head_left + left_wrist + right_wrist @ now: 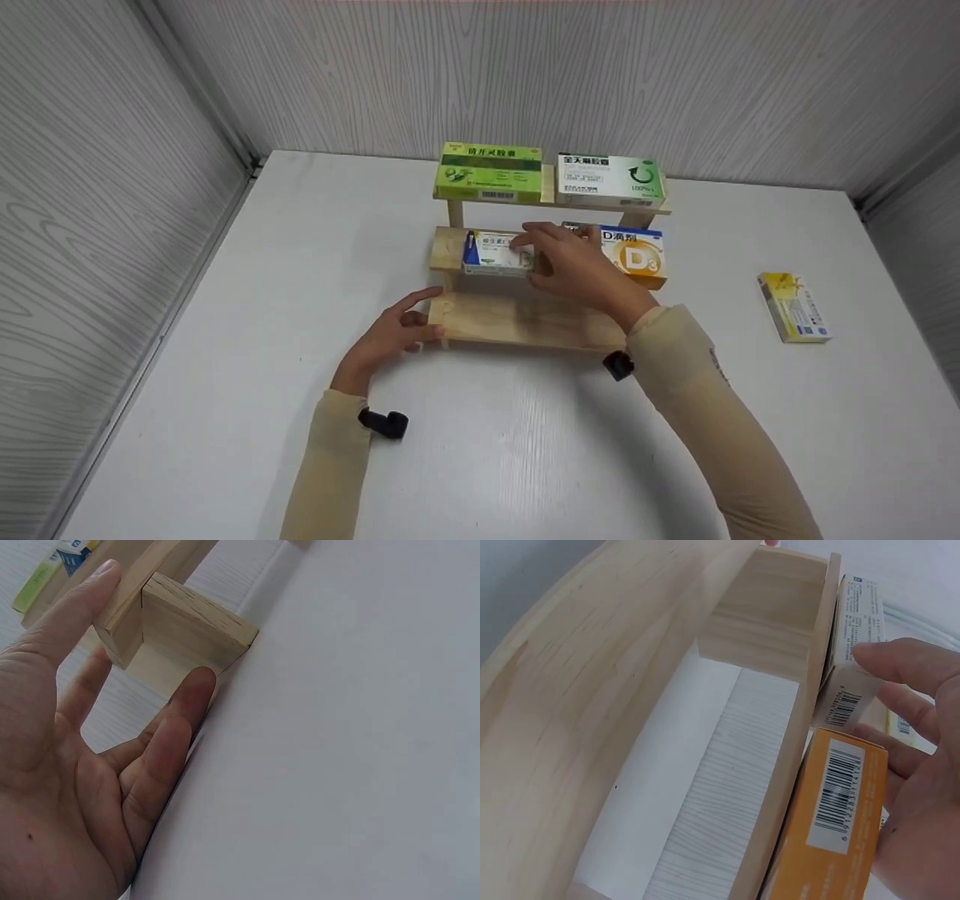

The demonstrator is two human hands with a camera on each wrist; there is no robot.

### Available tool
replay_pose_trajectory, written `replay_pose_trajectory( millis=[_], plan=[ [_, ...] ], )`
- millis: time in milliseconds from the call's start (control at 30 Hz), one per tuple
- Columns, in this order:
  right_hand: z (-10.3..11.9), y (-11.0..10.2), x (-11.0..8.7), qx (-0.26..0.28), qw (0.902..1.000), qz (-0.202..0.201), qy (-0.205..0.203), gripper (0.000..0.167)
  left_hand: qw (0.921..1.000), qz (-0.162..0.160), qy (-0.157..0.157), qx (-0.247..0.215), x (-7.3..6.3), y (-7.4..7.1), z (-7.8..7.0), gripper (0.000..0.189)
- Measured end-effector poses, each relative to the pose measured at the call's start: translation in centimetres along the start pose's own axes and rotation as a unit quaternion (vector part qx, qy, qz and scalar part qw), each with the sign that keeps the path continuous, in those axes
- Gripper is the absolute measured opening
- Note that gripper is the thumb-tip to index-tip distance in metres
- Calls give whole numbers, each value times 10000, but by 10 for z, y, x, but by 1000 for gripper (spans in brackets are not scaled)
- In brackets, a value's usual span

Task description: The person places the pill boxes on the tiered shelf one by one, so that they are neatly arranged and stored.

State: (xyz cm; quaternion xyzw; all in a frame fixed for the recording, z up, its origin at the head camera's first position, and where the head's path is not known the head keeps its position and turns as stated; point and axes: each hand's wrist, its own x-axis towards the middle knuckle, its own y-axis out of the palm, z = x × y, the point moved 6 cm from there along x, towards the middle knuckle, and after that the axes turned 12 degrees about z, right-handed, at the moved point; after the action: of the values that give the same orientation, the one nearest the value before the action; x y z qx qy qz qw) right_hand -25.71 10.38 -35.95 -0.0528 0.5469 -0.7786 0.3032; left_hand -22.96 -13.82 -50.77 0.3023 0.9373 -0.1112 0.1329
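Note:
A small three-tier wooden shelf [517,319] stands on the white table, with medicine boxes on its upper two tiers. My left hand [395,330] holds the left end of the bottom tier, thumb at the front edge and index finger toward the back. On the middle tier, my right hand [574,264] pinches the right end of a white and blue medicine box [495,253]. The thumb rests on the box's front in the right wrist view. Right beside it sits an orange and white D3 box [637,256], partly hidden behind my right hand.
On the top tier are a green medicine box [491,172] and a white and green one [611,180]. A yellow and white box [795,307] lies on the table to the right. Grey wood-grain panels [525,75] surround the table's back and sides.

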Motion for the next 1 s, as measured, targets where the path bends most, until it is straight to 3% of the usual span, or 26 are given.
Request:
replay_pose_trajectory(
  millis=[200, 333, 633, 833, 1000],
  plan=[
    [5, -9, -13, -11, 9990, -320, -320, 45, 10000, 55, -1, 54, 2, 1, 0, 70],
    [3, -20, -26, 314, 9960, -640, -534, 47, 9999, 30, -43, 101, 2, -1, 2, 70],
    [-14, -58, -68, 1385, 9729, -1598, -939, 48, 9999, -2, -122, 60, 2, 0, 1, 71],
    [-41, -90, -105, 1464, 9530, -2572, -651, 47, 9998, -32, -183, 24, 2, 0, 3, 71],
    [-80, -109, -133, 1617, 9361, -3117, -188, 46, 9996, -47, -257, 85, 1, 0, 2, 71]
  ],
)
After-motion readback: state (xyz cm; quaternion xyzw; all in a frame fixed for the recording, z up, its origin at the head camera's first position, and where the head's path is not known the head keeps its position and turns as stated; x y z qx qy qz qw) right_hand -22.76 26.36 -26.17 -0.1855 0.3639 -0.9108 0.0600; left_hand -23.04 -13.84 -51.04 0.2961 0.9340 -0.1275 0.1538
